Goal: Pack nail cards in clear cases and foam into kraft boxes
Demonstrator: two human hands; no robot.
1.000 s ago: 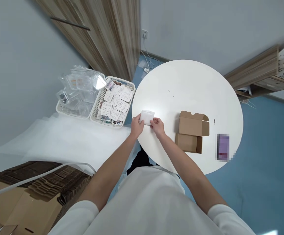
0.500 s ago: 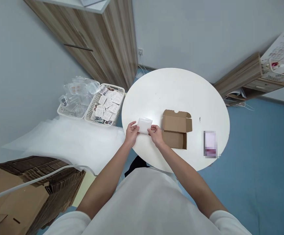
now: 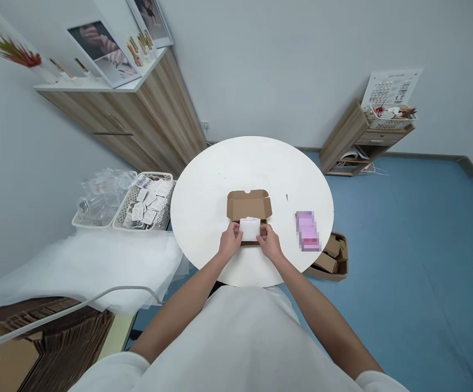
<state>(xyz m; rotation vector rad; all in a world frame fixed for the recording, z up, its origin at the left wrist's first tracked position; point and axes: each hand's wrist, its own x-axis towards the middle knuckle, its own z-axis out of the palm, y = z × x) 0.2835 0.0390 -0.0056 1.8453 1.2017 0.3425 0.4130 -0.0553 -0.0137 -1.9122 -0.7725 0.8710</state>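
A small white wrapped packet (image 3: 250, 229) is gripped at its two sides by my hands. My left hand (image 3: 231, 238) pinches its left edge, and my right hand (image 3: 269, 239) pinches the right edge. Under and around the packet lies an open brown cardboard box (image 3: 248, 207), its lid folded back away from me. The packet covers most of the box's tray; whether it rests on the bottom I cannot tell.
The box is on a round white table (image 3: 203, 174), with a blurred pink-purple item (image 3: 308, 231) to the right. At left stand a basket of cards (image 3: 148, 201), a basket of clear plastic packs (image 3: 105, 198), white foam sheets (image 3: 85, 261) and stacked cardboard (image 3: 65, 348). A carton (image 3: 334, 258) sits on the floor.
Both hands have carried the white packet rightward from beside the cardboard box to over its tray. The camera view has shifted, showing more of the cabinet top and the floor carton.
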